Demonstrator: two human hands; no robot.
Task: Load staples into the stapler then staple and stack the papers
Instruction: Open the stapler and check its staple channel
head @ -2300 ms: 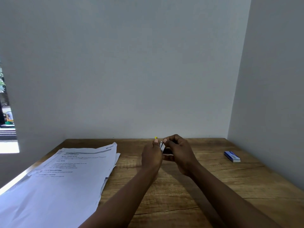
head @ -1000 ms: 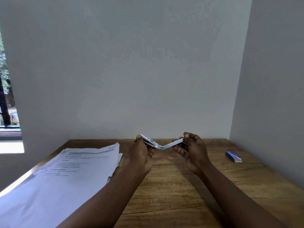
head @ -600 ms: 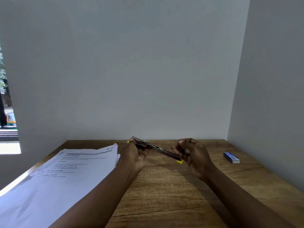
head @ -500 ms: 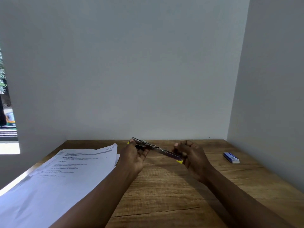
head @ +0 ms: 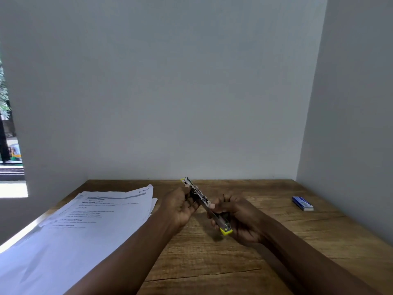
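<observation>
Now you are holding the stapler unfolded above the bench's middle.
Both hands, left hand and right hand, are gripping its ends; the staple box is lying by the right edge, so one-handed reaching risks it snapping shut.

Hands: two, left hand and right hand
Stapler: one, opened out flat
Staple box: one
Paper stack: one
Table: one

Stapler hanging opened flat, metal with yellow ends, tilting far-left to near-right; papers lying stacked left; staple box sitting far right.
</observation>
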